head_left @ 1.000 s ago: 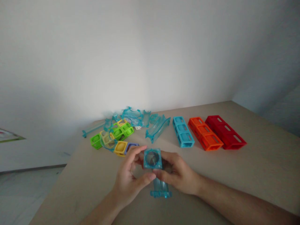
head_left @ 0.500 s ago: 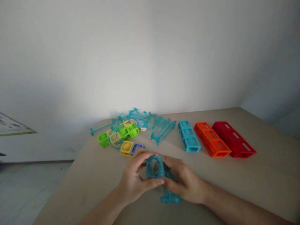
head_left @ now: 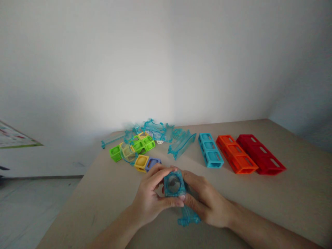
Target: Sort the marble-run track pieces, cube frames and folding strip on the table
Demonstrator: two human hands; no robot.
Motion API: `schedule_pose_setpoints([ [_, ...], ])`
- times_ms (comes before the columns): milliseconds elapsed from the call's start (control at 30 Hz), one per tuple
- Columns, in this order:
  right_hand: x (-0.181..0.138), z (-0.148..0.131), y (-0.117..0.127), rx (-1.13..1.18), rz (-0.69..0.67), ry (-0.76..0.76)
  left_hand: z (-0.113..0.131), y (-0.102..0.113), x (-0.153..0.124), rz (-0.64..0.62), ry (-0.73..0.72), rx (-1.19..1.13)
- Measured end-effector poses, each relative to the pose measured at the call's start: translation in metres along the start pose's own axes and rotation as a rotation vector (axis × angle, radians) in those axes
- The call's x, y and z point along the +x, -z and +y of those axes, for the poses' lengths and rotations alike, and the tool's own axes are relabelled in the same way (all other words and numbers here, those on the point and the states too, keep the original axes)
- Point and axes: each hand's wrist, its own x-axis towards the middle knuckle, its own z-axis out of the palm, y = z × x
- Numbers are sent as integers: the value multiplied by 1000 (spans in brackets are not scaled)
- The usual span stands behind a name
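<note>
Both hands hold one clear teal plastic piece (head_left: 174,184) just above the tan table (head_left: 285,200). It has a square block end with a round hole facing me and a narrow track part (head_left: 188,218) hanging below. My left hand (head_left: 149,200) pinches the block's left side with thumb and fingers. The right side is gripped by my right hand (head_left: 207,202), whose fingers wrap behind the piece and hide its middle.
Behind the hands lies a pile of green, yellow and purple cubes (head_left: 140,152) mixed with clear teal track pieces (head_left: 181,143). To the right lie a blue block row (head_left: 210,154), an orange one (head_left: 237,158) and a red one (head_left: 261,157). The table's left edge drops to the floor.
The held piece has turned slightly and sunk a little toward the table. Both hands stayed closed around it. The camera view drifted a bit left and up.
</note>
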Motion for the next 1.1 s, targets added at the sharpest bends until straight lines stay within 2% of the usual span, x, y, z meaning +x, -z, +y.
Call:
schedule_pose_setpoints([
  [100,1,-3,2,24,-12,-10,1,-3,0,45,66,-113],
  [233,-4,0,2,54,17,-80,-1,-5,3,193,178,-223],
  [367,-8,4,-5,30,115,-135,-6,-3,5,404,288,-193],
  [500,-6,5,-14,15,169,-254,-8,-2,4,507,308,-109],
  [667,-3,5,-15,-33,249,-229,-5,-5,3,504,254,7],
  [967,-2,1,-7,-211,282,-137,-4,-6,4,410,304,-113],
  [1100,-3,2,-6,-233,287,-106,-4,-5,4,421,293,-128],
])
